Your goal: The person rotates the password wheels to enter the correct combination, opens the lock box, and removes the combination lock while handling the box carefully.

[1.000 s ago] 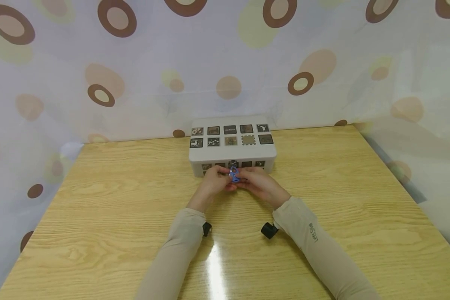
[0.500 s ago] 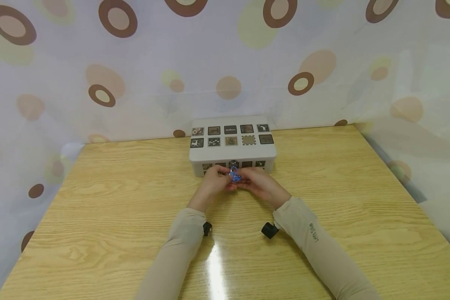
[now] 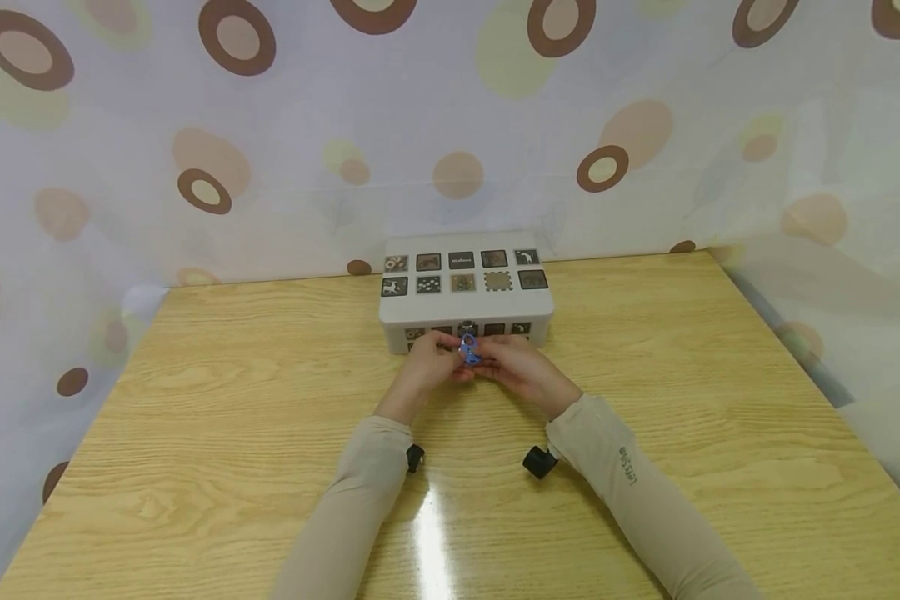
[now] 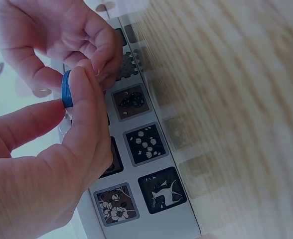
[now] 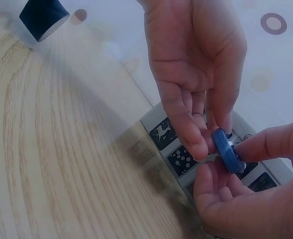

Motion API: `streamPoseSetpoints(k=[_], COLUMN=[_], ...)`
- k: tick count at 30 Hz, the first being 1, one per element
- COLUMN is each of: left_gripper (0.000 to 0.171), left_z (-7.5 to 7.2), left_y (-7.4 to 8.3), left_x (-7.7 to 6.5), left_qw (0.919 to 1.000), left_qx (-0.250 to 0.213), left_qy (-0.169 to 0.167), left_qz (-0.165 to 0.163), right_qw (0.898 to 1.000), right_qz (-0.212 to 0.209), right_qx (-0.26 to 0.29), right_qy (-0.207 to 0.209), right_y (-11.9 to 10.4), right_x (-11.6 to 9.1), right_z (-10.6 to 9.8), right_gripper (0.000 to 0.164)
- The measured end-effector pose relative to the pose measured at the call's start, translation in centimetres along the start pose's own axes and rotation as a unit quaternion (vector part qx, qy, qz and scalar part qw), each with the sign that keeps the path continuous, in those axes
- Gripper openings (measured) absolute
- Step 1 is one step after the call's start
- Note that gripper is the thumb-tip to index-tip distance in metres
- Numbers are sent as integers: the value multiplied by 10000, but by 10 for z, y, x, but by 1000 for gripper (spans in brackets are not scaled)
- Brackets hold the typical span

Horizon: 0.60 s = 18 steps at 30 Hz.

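A small blue padlock [image 3: 469, 350] with a ring-like top and a silvery part is held just in front of the box's metal clasp [image 3: 467, 327]. My left hand [image 3: 431, 364] pinches it between thumb and fingertips; in the left wrist view the blue edge [image 4: 66, 89] shows between them. From the other side my right hand [image 3: 523, 368] grips it too, its thumb against the silvery side in the right wrist view. Behind both hands stands the white box [image 3: 465, 308], lid down, with dark picture squares. Fingers hide much of the padlock and the box's front.
The box stands at the back of a wooden table [image 3: 255, 433], near a patterned curtain [image 3: 390, 108]. Black wrist cameras [image 3: 540, 461] hang beside the sleeves. Light reflects off the table between the forearms.
The padlock tips slightly between my fingers, then back again. Both hands stay in the same place in front of the clasp, and the box has not moved.
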<state>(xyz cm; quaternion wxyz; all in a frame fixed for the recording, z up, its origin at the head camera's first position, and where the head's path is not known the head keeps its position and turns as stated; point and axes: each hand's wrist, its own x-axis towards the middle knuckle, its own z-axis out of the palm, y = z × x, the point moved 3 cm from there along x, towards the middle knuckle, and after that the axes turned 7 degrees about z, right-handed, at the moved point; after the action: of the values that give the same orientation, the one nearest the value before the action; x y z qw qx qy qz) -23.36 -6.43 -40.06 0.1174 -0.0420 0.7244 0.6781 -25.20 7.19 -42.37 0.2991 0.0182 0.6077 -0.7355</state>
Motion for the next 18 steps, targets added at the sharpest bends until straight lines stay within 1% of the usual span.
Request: streamPoseSetpoints(k=[9, 13, 16, 18], left_gripper=[26, 26, 25, 25], left_z=[0, 1, 1, 1], left_y=[-1, -1, -2, -3], left_x=[1, 1, 1, 2], left_qw=[10000, 10000, 10000, 10000], left_qx=[10, -2, 4, 22], left_qy=[3, -6, 17, 20], left_qz=[8, 20, 63, 79], right_qw=[9999, 9997, 9988, 9979], right_qz=[-39, 11, 43, 72], right_qx=[100, 252, 478, 639], right_qy=[-17, -28, 3, 17], right_y=[1, 1, 1, 1], right_x=[0, -1, -1, -2], right_z=[-1, -2, -3, -4], right_gripper=[38, 31, 23, 20])
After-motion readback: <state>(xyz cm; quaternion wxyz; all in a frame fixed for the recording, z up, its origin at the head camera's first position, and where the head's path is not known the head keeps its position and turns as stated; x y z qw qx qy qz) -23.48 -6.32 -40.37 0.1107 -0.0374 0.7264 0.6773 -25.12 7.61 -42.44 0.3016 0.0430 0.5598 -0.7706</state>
